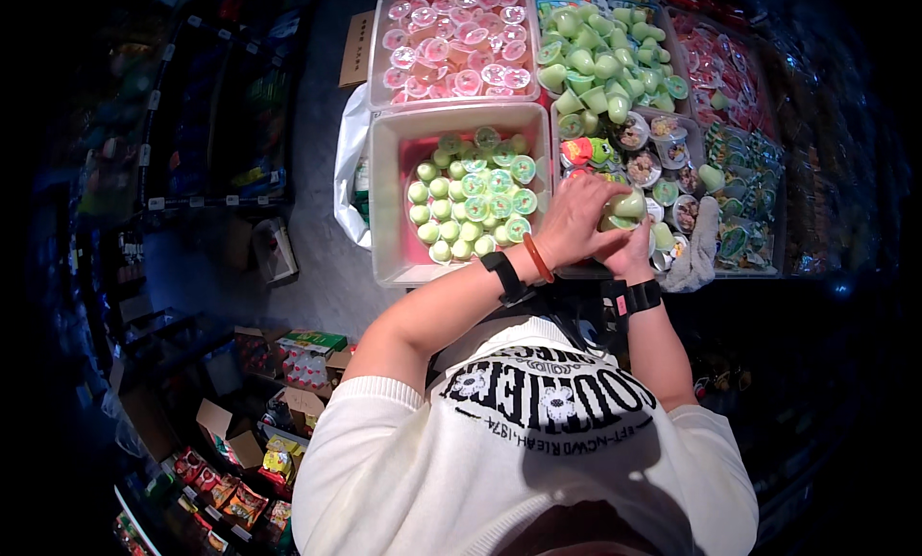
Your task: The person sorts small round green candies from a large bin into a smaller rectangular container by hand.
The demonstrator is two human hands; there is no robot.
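Note:
Above the near right-hand bin (562,270), my two hands meet around green jelly cups. My left hand (576,215) reaches in from the left, its fingers closed on a pale green jelly cup (630,205). My right hand (629,253) is just below and to the right, closed against the same cups; its fingertips are partly hidden. In the bin beside them lie round cups with patterned lids (643,167) and more green cups. To the left stands a clear bin (389,172) where green jelly cups (451,210) sit in rows, some lid up, others base up.
Farther back are a bin of pink jelly cups (461,37) and a heap of green cups (605,57). A white cloth-like thing (699,249) hangs over the bin's front edge. A white bag (353,172) stands left of the bins. Snack packets (245,503) sit lower left.

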